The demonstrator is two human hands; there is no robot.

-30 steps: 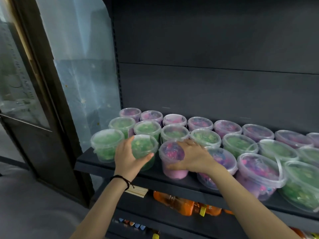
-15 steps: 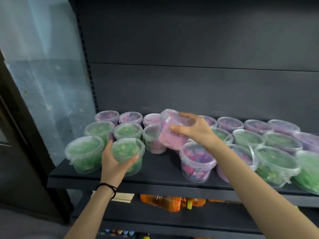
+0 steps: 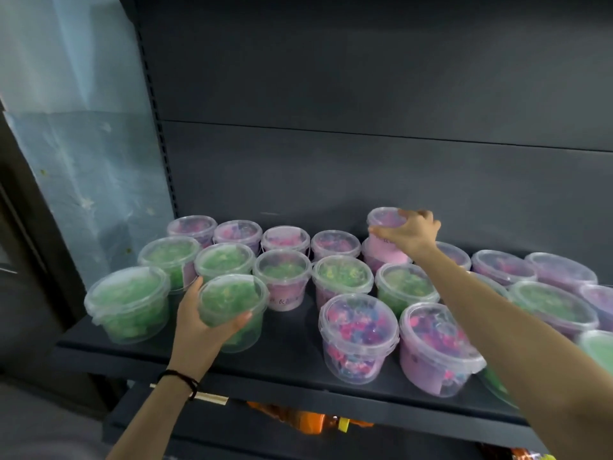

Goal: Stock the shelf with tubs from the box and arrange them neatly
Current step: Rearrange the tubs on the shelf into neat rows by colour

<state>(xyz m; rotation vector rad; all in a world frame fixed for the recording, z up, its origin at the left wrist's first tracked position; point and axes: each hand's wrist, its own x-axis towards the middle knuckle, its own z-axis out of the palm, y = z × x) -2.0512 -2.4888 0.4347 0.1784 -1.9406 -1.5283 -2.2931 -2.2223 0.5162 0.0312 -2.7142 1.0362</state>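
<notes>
Gripping a round clear-plastic pink tub [image 3: 384, 249] in my right hand [image 3: 413, 234] over the back of the dark shelf [image 3: 292, 346], left hand [image 3: 200, 323] clasping a round green tub [image 3: 232, 307], I must next seat it level.

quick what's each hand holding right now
Left hand: grips a green tub near the front of the shelf.
Right hand: grips a pink tub, raised at the back.
</notes>
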